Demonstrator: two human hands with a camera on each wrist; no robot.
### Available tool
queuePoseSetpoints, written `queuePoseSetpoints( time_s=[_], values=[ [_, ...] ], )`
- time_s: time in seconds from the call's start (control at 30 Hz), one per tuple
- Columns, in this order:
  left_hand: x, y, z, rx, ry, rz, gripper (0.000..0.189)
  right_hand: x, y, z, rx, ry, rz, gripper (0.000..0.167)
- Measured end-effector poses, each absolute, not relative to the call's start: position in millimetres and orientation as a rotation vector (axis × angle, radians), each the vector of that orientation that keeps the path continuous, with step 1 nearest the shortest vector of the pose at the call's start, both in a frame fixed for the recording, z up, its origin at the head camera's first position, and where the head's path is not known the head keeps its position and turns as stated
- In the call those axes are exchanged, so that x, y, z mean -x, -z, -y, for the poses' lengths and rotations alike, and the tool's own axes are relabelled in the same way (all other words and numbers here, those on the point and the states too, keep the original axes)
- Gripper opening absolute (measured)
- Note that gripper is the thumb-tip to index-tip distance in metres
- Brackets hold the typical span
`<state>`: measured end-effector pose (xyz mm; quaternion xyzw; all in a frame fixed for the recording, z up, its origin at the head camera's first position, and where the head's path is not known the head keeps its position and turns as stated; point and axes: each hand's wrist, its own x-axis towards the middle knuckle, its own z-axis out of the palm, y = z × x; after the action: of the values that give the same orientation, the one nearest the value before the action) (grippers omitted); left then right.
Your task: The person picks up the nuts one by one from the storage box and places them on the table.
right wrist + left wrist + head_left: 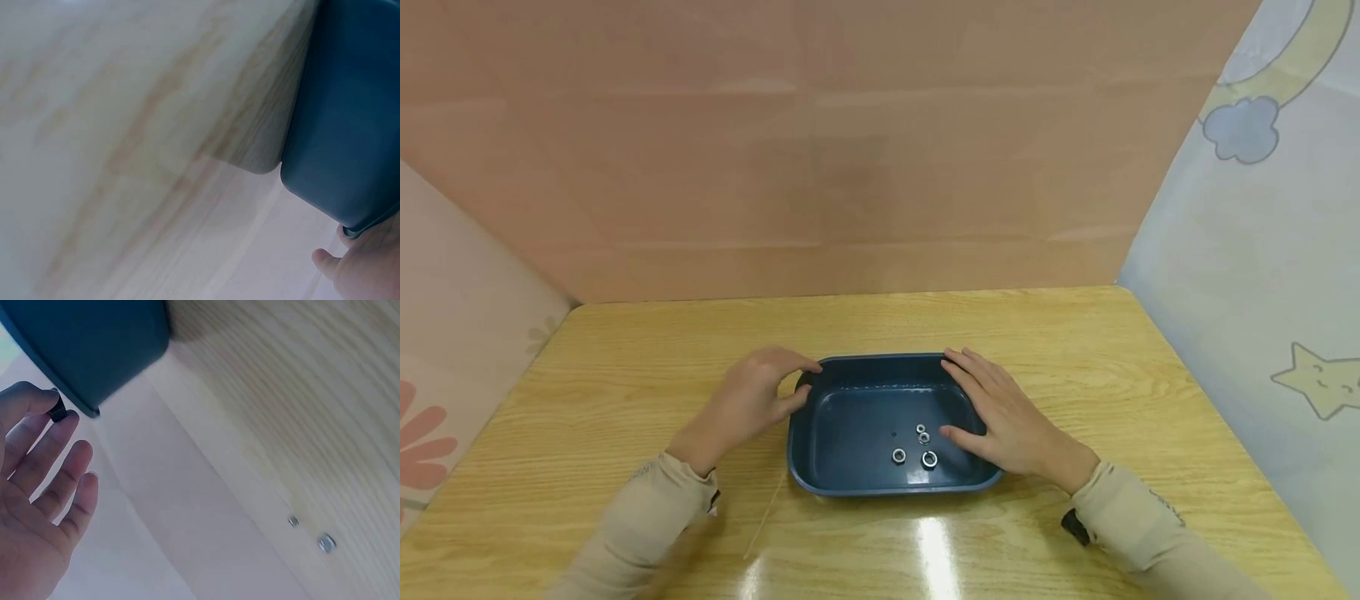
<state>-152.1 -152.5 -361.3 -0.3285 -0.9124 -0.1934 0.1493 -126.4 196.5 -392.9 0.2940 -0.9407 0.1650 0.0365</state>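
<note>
A dark blue rectangular tray (857, 425) sits on the table, with several silver metal nuts (929, 460) on its floor, right of the middle. At the tray's far left corner is my left hand (752, 400). Its thumb and index finger pinch a small black piece (58, 411), whose kind cannot be made out; the other fingers are loosely extended. My right hand (1007, 417) lies over the tray's right rim with its fingers extended, the thumb over the inside near the nuts. Only part of this hand (369, 262) shows beside the tray wall in the right wrist view.
Two small metal pieces (326, 543) lie on the wood in the left wrist view. The wooden table (647, 400) meets a brown backdrop (820, 192) behind. A printed panel (1247, 275) stands on the right, a pale one (467, 333) on the left.
</note>
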Motion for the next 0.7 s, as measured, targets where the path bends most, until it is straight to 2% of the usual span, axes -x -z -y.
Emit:
queuePoseSetpoints(
  time_s=[0.7],
  values=[
    [155, 362, 194, 0.705, 0.532, 2.712, 0.024, 127, 392, -197, -0.896, -0.525, 2.896, 0.084]
  ],
)
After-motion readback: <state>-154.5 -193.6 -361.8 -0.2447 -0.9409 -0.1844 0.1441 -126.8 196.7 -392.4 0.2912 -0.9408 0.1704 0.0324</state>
